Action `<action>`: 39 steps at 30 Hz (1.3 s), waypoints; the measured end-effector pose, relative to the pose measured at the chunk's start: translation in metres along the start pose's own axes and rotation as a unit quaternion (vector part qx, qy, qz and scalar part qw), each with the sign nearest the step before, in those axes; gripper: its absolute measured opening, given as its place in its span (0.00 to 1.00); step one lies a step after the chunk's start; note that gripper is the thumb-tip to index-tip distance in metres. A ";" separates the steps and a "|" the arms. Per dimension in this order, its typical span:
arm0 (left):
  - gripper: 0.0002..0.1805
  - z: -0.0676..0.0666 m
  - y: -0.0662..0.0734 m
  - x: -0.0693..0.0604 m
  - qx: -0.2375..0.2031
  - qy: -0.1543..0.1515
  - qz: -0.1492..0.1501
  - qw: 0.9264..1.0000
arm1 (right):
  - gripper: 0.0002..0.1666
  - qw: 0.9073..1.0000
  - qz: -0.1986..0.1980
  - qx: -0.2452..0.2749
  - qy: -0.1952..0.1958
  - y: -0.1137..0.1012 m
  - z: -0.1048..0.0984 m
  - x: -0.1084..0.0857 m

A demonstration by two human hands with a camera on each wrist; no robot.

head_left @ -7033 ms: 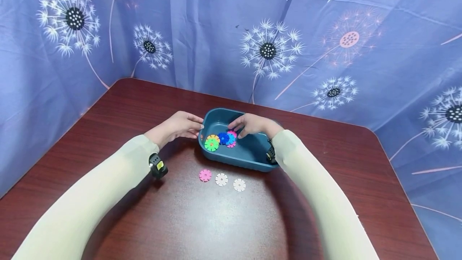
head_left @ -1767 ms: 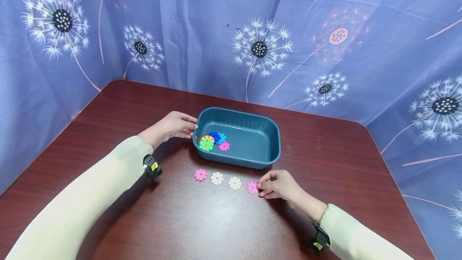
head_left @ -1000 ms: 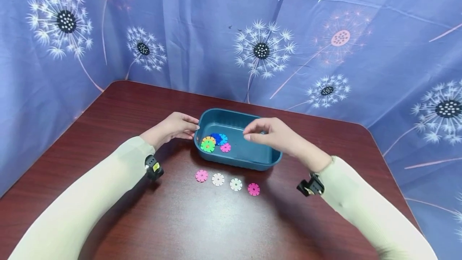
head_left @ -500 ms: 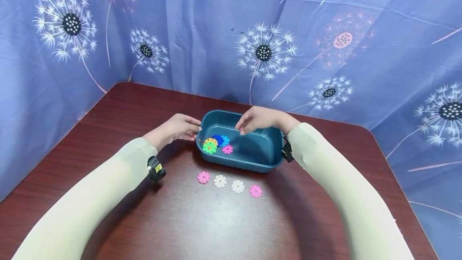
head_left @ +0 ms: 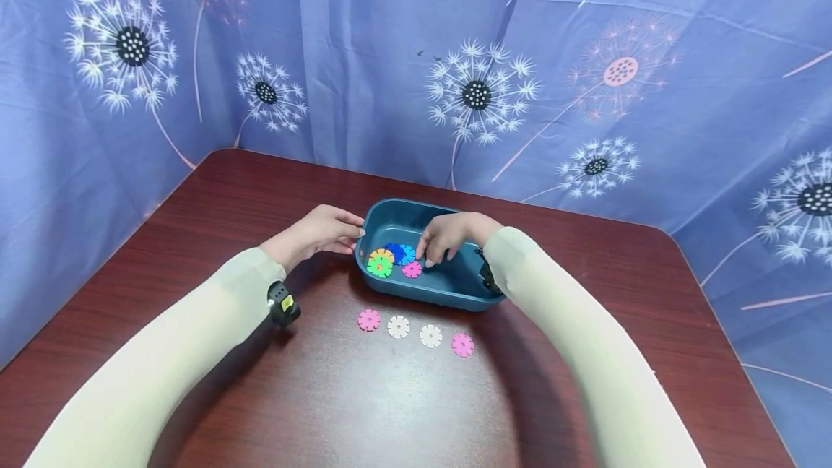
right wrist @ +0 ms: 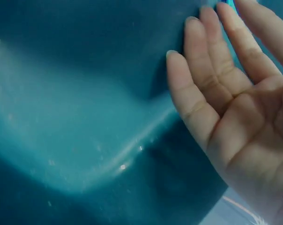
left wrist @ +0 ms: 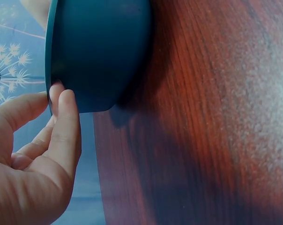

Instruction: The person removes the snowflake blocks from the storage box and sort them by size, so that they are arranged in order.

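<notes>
At far left, the left hand (head_left: 321, 231) grips the left end of the blue-green tray (head_left: 429, 296), thumb and fingers on either side of the wall. The tray's long axis runs left to right, right end slightly nearer the person. Inside, at the left end: green disc (head_left: 386, 266) overlapping orange disc (head_left: 381, 251), then dark blue disc (head_left: 393, 250), light blue disc (head_left: 408, 255) and inner pink disc (head_left: 412, 273). On the table in front, a spaced row: left pink disc (head_left: 365, 321), two white discs (head_left: 393, 324), right pink disc (head_left: 458, 341). The right hand (head_left: 448, 235) reaches into the tray, fingers loosely bent, no grip evident; contact cannot be confirmed. The inner pink disc lies just left of its fingertips, slightly toward the person. The right hand is the nearer one.
</notes>
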State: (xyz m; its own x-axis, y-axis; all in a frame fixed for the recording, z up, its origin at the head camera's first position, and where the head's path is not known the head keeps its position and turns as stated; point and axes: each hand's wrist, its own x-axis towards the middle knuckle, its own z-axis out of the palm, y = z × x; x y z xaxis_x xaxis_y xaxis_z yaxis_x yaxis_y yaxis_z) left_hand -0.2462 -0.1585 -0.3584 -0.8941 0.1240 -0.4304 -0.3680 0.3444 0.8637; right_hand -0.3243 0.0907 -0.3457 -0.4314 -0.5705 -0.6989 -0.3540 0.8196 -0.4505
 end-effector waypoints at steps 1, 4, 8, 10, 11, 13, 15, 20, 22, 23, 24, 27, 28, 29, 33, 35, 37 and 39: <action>0.24 0.000 0.000 0.000 0.000 0.000 0.000 1.000 | 0.23 1.000 -0.008 0.003 0.004 0.000 0.001 0.001; 0.24 0.000 0.000 -0.001 0.002 0.000 -0.002 1.000 | 0.26 0.999 -0.035 0.007 0.018 -0.001 0.005 0.005; 0.25 0.000 0.001 -0.001 0.002 0.000 -0.003 1.000 | 0.27 0.997 -0.062 -0.006 0.038 -0.002 0.009 0.008; 0.25 0.000 0.000 0.000 0.003 0.002 -0.004 1.000 | 0.25 0.996 -0.069 -0.021 0.052 -0.004 0.012 0.009; 0.25 0.000 0.000 0.000 0.004 0.003 -0.004 1.000 | 0.24 0.995 -0.073 -0.028 0.059 -0.004 0.013 0.010; 0.24 0.001 0.000 0.000 0.005 0.005 -0.003 1.000 | 0.22 0.993 -0.081 -0.045 0.073 -0.006 0.016 0.012; 0.25 0.001 0.000 0.000 0.006 0.005 -0.002 1.000 | 0.19 0.990 -0.088 -0.060 0.088 -0.006 0.018 0.015; 0.25 0.002 0.000 0.000 0.004 0.004 0.000 1.000 | 0.13 0.986 -0.097 -0.057 0.120 -0.004 0.020 0.019; 0.24 0.002 0.000 0.000 0.004 0.005 0.000 1.000 | 0.11 0.985 -0.098 -0.043 0.132 -0.002 0.020 0.020; 0.24 0.001 0.000 0.000 0.004 0.005 0.000 1.000 | 0.11 0.985 -0.100 -0.035 0.138 -0.001 0.019 0.021; 0.24 0.001 0.000 0.001 0.004 0.005 -0.001 1.000 | 0.10 0.984 -0.101 -0.026 0.144 0.000 0.019 0.022; 0.24 0.001 0.000 0.001 0.005 0.004 -0.001 1.000 | 0.08 0.981 -0.098 0.006 0.165 0.004 0.018 0.023; 0.24 0.002 0.000 0.001 0.005 0.004 -0.001 1.000 | 0.07 0.981 -0.095 0.021 0.171 0.005 0.017 0.023; 0.24 0.001 0.000 0.002 0.004 0.004 0.000 1.000 | 0.06 0.980 -0.092 0.036 0.174 0.007 0.017 0.023; 0.24 0.002 0.000 0.001 0.003 0.002 0.001 1.000 | 0.04 0.977 -0.084 0.084 0.180 0.010 0.012 0.019; 0.24 0.003 0.001 0.001 0.002 0.001 0.003 1.000 | 0.06 0.974 -0.088 0.092 0.185 0.008 0.007 0.013; 0.24 0.002 0.000 0.000 0.003 0.002 0.002 1.000 | 0.07 0.971 -0.092 0.099 0.195 0.004 0.001 0.005; 0.24 0.002 0.000 0.000 0.004 0.003 0.000 1.000 | 0.08 0.968 -0.096 0.106 0.206 -0.002 -0.005 -0.004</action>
State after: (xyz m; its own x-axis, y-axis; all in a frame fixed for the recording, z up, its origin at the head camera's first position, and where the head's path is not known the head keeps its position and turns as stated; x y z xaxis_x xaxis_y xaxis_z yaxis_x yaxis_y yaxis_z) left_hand -0.2456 -0.1570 -0.3591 -0.8959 0.1177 -0.4283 -0.3657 0.3519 0.8616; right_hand -0.3257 0.0915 -0.3393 -0.6848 -0.6497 -0.3302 -0.3002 0.6643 -0.6845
